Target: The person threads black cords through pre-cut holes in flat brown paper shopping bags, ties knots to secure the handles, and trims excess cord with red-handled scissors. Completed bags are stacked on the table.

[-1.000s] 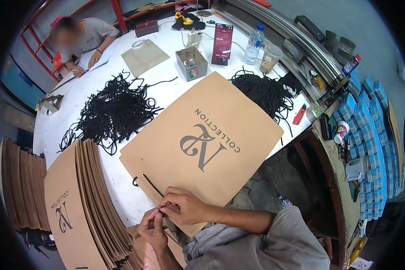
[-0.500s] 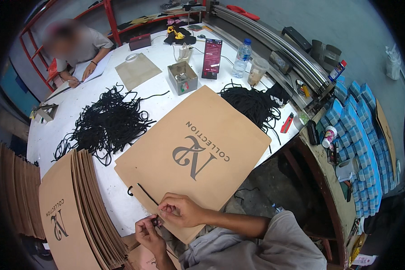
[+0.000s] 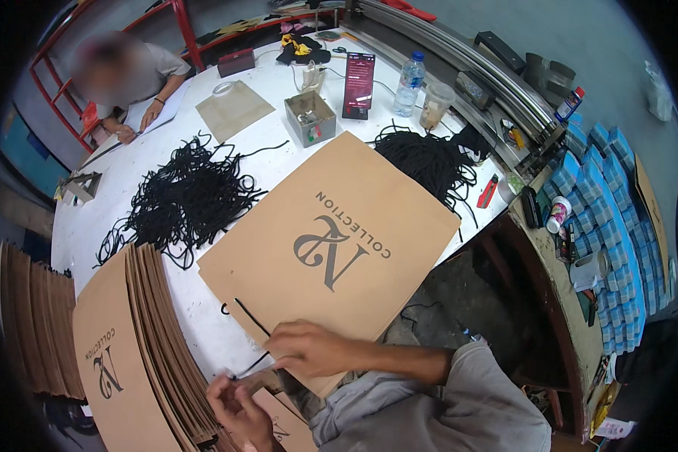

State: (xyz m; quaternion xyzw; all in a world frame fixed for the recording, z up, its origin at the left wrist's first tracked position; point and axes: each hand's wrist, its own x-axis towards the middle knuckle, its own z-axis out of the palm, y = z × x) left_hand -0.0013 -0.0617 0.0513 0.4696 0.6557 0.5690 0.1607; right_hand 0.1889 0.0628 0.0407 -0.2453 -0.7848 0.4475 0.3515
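Note:
A brown paper bag (image 3: 279, 264) with dark print lies in front of me, its lower end over the table edge. A black cord (image 3: 252, 317) shows along its left edge, with a short loop sticking out beside it. My left hand (image 3: 241, 413), off the bag's lower left, pinches the end of the cord, and a taut stretch runs from it to the bag. Closed at the bag's edge, my right hand (image 3: 309, 350) grips the paper where the cord comes out; its fingertips are partly hidden.
Stacked brown bags (image 3: 139, 324) stand at the left. Piles of black cords (image 3: 192, 196) lie on the white table (image 3: 166, 290). A metal box (image 3: 310, 120), phone (image 3: 358, 87), water bottle (image 3: 409, 84) and red cutter (image 3: 487, 192) lie beyond. A person (image 3: 139, 79) writes at far left.
My left hand has moved down and left, away from the bag, drawing out a length of black cord. My right hand stays at the bag's edge. The view has shifted slightly.

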